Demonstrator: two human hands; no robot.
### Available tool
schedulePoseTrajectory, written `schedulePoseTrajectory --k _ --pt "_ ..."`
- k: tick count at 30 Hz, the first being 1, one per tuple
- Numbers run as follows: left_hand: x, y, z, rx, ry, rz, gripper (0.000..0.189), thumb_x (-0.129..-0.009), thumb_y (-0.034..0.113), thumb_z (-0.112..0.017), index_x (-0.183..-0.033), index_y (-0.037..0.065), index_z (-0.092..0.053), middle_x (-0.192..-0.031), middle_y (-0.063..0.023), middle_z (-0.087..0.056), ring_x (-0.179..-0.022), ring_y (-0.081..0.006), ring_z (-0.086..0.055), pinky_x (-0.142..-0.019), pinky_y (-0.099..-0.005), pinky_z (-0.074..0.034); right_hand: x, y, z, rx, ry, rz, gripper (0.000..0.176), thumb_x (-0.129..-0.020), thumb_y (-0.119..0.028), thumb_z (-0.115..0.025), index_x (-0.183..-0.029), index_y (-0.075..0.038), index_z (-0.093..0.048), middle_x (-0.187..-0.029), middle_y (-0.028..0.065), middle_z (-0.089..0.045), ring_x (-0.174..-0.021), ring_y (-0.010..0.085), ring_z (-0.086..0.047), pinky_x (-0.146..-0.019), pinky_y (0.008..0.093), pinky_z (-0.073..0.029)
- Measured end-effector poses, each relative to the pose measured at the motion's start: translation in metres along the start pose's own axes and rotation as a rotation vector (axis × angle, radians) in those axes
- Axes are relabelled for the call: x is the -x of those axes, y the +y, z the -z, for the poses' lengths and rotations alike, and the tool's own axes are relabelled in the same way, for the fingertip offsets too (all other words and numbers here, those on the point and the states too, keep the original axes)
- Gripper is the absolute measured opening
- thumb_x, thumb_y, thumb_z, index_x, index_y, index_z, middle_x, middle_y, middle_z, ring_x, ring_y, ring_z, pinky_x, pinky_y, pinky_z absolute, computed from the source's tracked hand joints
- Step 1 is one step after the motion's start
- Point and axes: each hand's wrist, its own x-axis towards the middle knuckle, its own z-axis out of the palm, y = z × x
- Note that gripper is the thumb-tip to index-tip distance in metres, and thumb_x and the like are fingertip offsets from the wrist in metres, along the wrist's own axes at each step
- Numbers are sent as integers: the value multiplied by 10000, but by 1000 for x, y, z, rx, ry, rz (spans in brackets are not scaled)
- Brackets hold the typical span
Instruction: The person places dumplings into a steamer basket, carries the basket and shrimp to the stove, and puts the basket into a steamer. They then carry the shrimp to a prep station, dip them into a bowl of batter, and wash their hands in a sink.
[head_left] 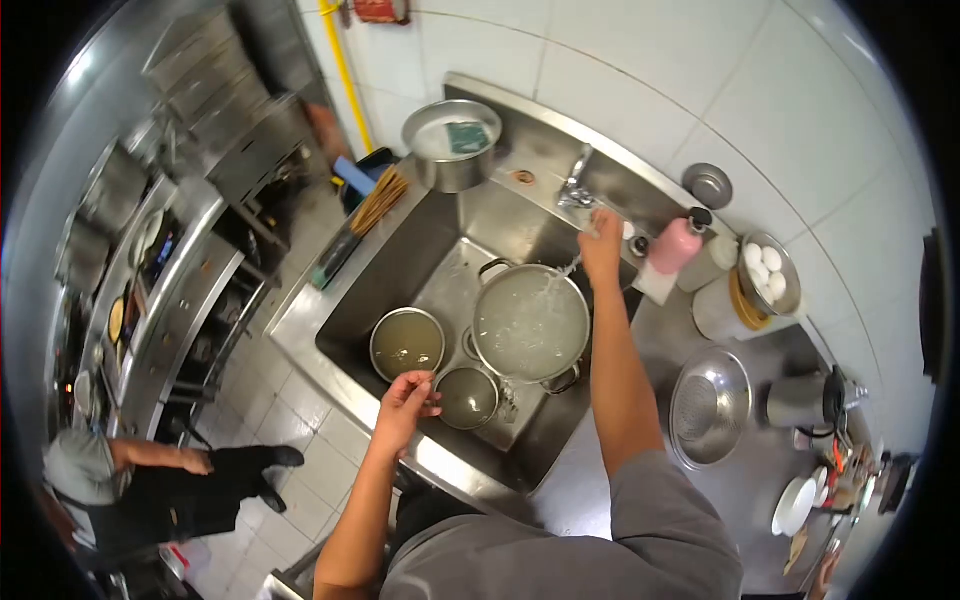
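My right hand [601, 248] reaches to the metal faucet [576, 190] at the back of the sink, its fingers closed around part of it; the exact part gripped is hidden. Water runs from beneath that hand into a large two-handled pot [530, 322], nearly full of cloudy, rippling water. My left hand [404, 408] hovers over the sink's front edge with loosely bent fingers apart and nothing visible in them. Close to it are a pot of murky yellowish liquid [407, 343] and a smaller metal bowl [467, 397]. All three vessels sit in the steel sink [455, 225].
A metal pot [452, 150] with a green pad stands on the back corner, near bundled wooden sticks [380, 202]. To the right are a pink pump bottle [677, 245], a bowl of eggs [768, 275] and a colander [710, 407]. Another person [170, 480] is at far left.
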Motion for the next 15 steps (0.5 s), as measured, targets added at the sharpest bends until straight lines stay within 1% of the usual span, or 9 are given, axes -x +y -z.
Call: schedulePoseTrajectory --k 3,5,6,7,9,11,12,14,15 --pt "-39 -5 -28 -74 -89 40 282 -1008 215 -599 -1246 65 -571 -1210 -48 -592 -997 -171 -622 -787 -315 -561 -43 -25 8 -4 164 186 401 -749 -20 -647 -1149 -8 -621 -1120 221 -644 -1161 406 -557 -1013 441 -447" --pt "-58 -7 -50 -127 -169 38 299 -1007 220 -602 -1258 60 -572 -1208 -45 -589 -1023 -156 -616 -820 -286 -542 -32 -16 -2 186 -380 226 447 -776 -52 -646 -1214 5 -582 -1234 243 -594 -1233 413 -516 -1034 472 -435" --pt "-69 -16 -53 -137 -185 41 299 -1007 220 -602 -1258 60 -572 -1208 -45 -589 -1023 -156 -616 -820 -286 -542 -7 -11 -6 384 -470 224 516 -808 -93 -643 -1308 -9 -546 -1346 232 -554 -1341 426 -431 -1078 490 -408" --pt "-88 -27 -58 -183 -214 53 309 -994 206 -614 -1258 50 -572 -1223 -58 -588 -1041 -165 -612 -837 -296 -536 22 4 -10 455 -401 370 536 -818 -103 -639 -1340 -33 -547 -1405 216 -522 -1348 438 -419 -1104 478 -397" --pt "-132 -50 -72 -228 -273 60 320 -981 193 -626 -1257 40 -572 -1238 -70 -587 -1059 -174 -608 -855 -307 -529 91 28 -17 340 -361 120 680 -814 -101 -649 -1459 -62 -439 -1494 222 -435 -1383 442 -385 -1154 477 -340" --pt "-170 -83 -85 -764 -315 -284 350 -940 129 -628 -1264 11 -571 -1266 -142 -599 -1087 -281 -625 -886 -368 -530 163 53 -18 386 -377 -42 737 -803 -82 -648 -1492 -63 -388 -1490 249 -425 -1365 451 -402 -1148 485 -336" --pt "-186 -100 -93 -766 -346 -287 350 -940 129 -628 -1264 11 -571 -1266 -142 -599 -1087 -281 -625 -886 -368 -530 199 80 -31 394 -348 -160 730 -802 -82 -648 -1486 -57 -393 -1491 258 -417 -1346 457 -420 -1141 481 -344" --pt "-218 -133 -110 -1221 -163 -401 383 -877 125 -602 -1255 65 -612 -1168 -233 -632 -1109 -390 -618 -959 -445 -491 249 124 -60 371 -169 -620 710 -841 -132 -632 -1493 -49 -363 -1403 272 -501 -1239 459 -515 -1070 474 -410" --pt "-238 -142 -118 -1216 -188 -415 383 -877 125 -602 -1255 65 -612 -1168 -233 -632 -1109 -390 -618 -959 -445 -491 256 140 -74 138 -135 -869 627 -861 -163 -620 -1442 -31 -424 -1307 268 -561 -1176 450 -555 -1020 486 -435"
